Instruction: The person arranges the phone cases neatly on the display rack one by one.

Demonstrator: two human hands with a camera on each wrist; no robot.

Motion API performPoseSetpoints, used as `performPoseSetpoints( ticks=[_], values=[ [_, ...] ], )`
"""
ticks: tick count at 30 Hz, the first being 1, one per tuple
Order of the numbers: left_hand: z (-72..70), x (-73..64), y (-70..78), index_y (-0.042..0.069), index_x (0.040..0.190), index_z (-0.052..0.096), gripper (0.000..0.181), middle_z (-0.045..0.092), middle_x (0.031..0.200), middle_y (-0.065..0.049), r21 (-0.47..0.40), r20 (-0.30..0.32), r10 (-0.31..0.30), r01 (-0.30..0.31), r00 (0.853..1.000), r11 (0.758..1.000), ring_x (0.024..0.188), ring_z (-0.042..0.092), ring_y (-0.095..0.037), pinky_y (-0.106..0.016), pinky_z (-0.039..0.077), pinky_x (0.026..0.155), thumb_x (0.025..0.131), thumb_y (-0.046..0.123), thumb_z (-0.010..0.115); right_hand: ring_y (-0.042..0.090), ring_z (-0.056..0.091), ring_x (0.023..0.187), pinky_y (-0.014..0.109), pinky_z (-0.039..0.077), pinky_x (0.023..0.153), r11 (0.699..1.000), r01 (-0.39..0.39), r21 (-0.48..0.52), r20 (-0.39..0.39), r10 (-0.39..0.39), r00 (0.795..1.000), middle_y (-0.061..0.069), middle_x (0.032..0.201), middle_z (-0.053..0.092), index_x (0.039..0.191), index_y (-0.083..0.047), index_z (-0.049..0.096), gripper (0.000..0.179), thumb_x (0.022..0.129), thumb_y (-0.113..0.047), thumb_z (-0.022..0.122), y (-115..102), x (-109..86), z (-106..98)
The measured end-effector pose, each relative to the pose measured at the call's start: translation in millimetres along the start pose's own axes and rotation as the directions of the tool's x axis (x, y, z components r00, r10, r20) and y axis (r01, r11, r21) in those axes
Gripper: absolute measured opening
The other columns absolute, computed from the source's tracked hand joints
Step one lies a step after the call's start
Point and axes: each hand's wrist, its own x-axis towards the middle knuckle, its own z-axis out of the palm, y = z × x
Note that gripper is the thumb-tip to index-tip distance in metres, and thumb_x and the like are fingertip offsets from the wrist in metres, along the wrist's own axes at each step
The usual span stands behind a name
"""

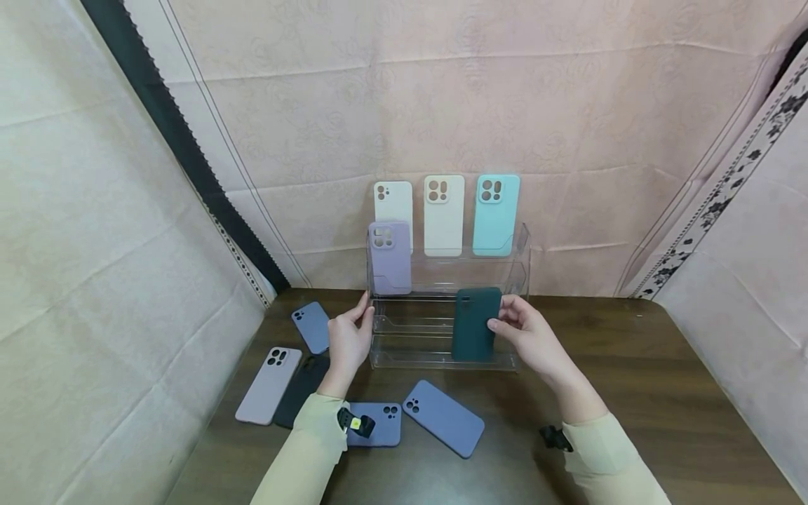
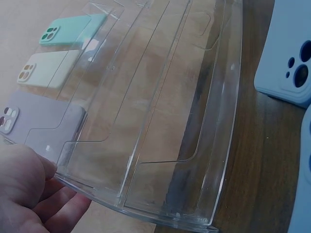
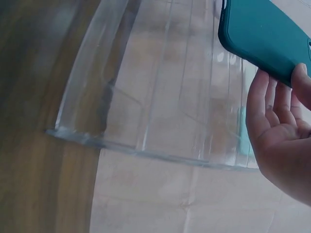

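Pale sleeves: near, over the desk
Right grip: pinching the green case by its right edge
Green case: before the right half of the clear stand
Left grip: holding the stand's left side
Handling: best kept upright, stand steadied

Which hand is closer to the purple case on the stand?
Left: the left hand is below-left of the lavender phone case; the right hand is farther off, rightward, holding the dark teal case.

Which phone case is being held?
The dark teal case, pinched by the right hand; the other cases stand on the clear rack or lie on the table.
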Motion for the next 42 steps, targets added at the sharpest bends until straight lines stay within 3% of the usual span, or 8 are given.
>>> performPoseSetpoints(
  ticks=[2, 9, 23, 34, 42],
  values=[
    [-0.2, -0.2, -0.3, 0.009, 0.137, 0.072, 0.035, 0.078, 0.118, -0.016, -0.001, 0.005, -0.007, 0.007, 1.0, 1.0, 0.046, 0.049, -0.014, -0.027, 0.036, 0.043, 0.103, 0.01, 0.074, 0.028, 0.054, 0.091, 0.031, 0.049, 0.078, 1.0, 0.007, 0.004, -0.012, -0.007, 1.0, 0.014, 0.101, 0.061, 0.127, -0.002, 0.056, 0.024, 0.108, -0.011, 0.066, -4, 5.2, 2],
    [0.2, -0.4, 0.0, 0.009, 0.138, 0.072, 0.035, 0.078, 0.116, -0.016, -0.002, 0.007, -0.025, 0.025, 1.0, 1.0, 0.047, 0.05, -0.014, -0.027, 0.037, 0.042, 0.103, 0.01, 0.074, 0.038, 0.061, 0.106, 0.034, 0.05, 0.097, 0.997, 0.049, 0.059, -0.048, -0.046, 0.998, 0.017, 0.114, 0.071, 0.135, -0.006, 0.058, 0.027, 0.11, -0.015, 0.062, -16, 26.5, 7],
    [0.2, -2.3, 0.4, 0.01, 0.139, 0.071, 0.036, 0.079, 0.112, -0.017, 0.015, 0.016, -0.029, 0.029, 0.999, 0.999, 0.045, 0.046, -0.013, -0.028, 0.037, 0.043, 0.103, 0.012, 0.074, 0.024, 0.063, 0.114, 0.027, 0.054, 0.101, 0.976, 0.143, 0.166, -0.252, -0.098, 0.963, 0.019, 0.123, 0.066, 0.142, -0.003, 0.054, 0.032, 0.111, -0.011, 0.059, -28, 61.8, 22],
    [1.4, -0.6, 0.3, 0.009, 0.138, 0.071, 0.036, 0.078, 0.117, -0.017, 0.006, 0.011, -0.016, 0.016, 1.0, 1.0, 0.044, 0.045, -0.014, -0.027, 0.036, 0.042, 0.102, 0.009, 0.074, 0.022, 0.064, 0.116, 0.038, 0.052, 0.107, 0.966, 0.199, 0.164, -0.303, -0.142, 0.942, 0.018, 0.126, 0.068, 0.14, -0.001, 0.055, 0.03, 0.111, -0.008, 0.059, -36, 81.7, 31],
    [0.7, -1.5, -0.4, 0.009, 0.139, 0.071, 0.035, 0.076, 0.122, -0.016, 0.003, 0.019, -0.031, 0.031, 0.999, 1.0, 0.042, 0.044, -0.014, -0.027, 0.036, 0.041, 0.104, 0.012, 0.072, 0.022, 0.062, 0.113, 0.038, 0.051, 0.109, 0.965, 0.207, 0.159, -0.324, -0.147, 0.935, 0.016, 0.125, 0.067, 0.139, -0.003, 0.056, 0.029, 0.11, -0.007, 0.059, -36, 88.9, 35]
  ],
)
